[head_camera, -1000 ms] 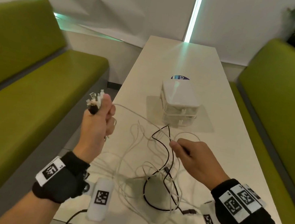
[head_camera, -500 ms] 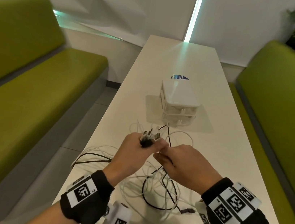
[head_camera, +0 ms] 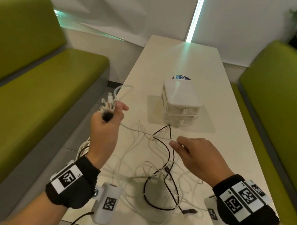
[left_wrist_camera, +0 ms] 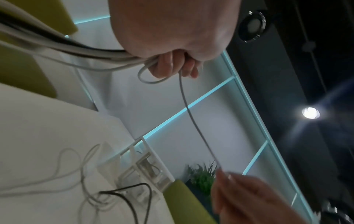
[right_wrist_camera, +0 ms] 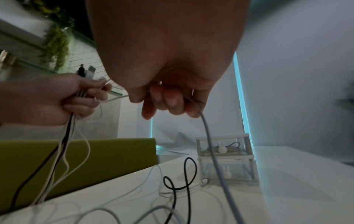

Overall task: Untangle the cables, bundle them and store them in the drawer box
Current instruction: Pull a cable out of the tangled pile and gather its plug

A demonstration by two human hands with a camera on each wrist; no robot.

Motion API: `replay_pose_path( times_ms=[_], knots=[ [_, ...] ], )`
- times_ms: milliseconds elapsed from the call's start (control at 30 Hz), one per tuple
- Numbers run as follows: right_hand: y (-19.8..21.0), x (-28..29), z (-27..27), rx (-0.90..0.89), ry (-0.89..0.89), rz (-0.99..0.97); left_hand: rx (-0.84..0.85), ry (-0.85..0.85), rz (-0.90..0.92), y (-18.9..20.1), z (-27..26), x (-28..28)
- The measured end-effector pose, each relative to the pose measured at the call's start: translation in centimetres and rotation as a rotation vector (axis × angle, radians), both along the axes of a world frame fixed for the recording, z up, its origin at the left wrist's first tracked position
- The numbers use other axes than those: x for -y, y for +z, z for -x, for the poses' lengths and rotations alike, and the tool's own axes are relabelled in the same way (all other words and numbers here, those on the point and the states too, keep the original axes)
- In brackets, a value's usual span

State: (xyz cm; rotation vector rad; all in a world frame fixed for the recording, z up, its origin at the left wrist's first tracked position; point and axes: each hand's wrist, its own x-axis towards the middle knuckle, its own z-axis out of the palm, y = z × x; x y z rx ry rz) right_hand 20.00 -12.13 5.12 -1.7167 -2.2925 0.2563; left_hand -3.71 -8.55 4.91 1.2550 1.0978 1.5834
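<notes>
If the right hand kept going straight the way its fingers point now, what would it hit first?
Probably the left hand. The right hand points left along the taut white cable it pinches, toward that hand's grip on the plug ends. Only air and that cable seem between them; depth is unclear.

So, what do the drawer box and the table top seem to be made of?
Drawer box: probably plastic, with see-through glossy walls showing cables inside, an opaque white frame and bunny-shaped knobs. Table: smooth off-white top, likely laminate, with a soft sheen reflecting the light strip; its core is not visible.
</notes>
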Motion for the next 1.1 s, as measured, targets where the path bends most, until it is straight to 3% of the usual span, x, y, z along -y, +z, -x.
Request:
replay_pose_path(
  times_ms=[167, 467, 600, 667, 800, 867, 1000, 1100],
  knots=[
    [0.4, -0.3, 0.5, -0.133, 0.007, -0.023, -0.416, -0.32, -0.006, -1.8, -1.8, 1.5],
    [0.1, -0.3, 1.8, -0.073, 0.057, 0.107, -0.398, -0.438, 0.038, -2.3, -2.5, 2.3],
    [-0.3, -0.3, 1.8, -0.119, 0.053, 0.133, -0.525, -0.325, 0.015, -2.1, -2.5, 2.1],
    [-0.5, -0.2, 1.4, -0.147, 0.044, 0.118, -0.439, -0.232, 0.013, -1.6, -2.2, 2.0],
    [-1.1, -0.4, -0.2, -0.148, -0.019, 0.063, -0.007, 0.057, 0.104, -0.9, 0.0, 0.1],
    [-1.4, -0.6, -0.5, -0.185, -0.051, 0.03, 0.083, 0.117, 0.131, -0.7, 0.3, -0.2],
    [-1.3, -0.7, 0.7, -0.288, -0.101, -0.095, 0.09, 0.068, 0.163, -1.4, -0.3, 0.6],
    [-0.9, -0.5, 1.6, -0.254, -0.14, -0.145, -0.07, -0.088, 0.172, -2.5, -0.9, 1.1]
  ],
)
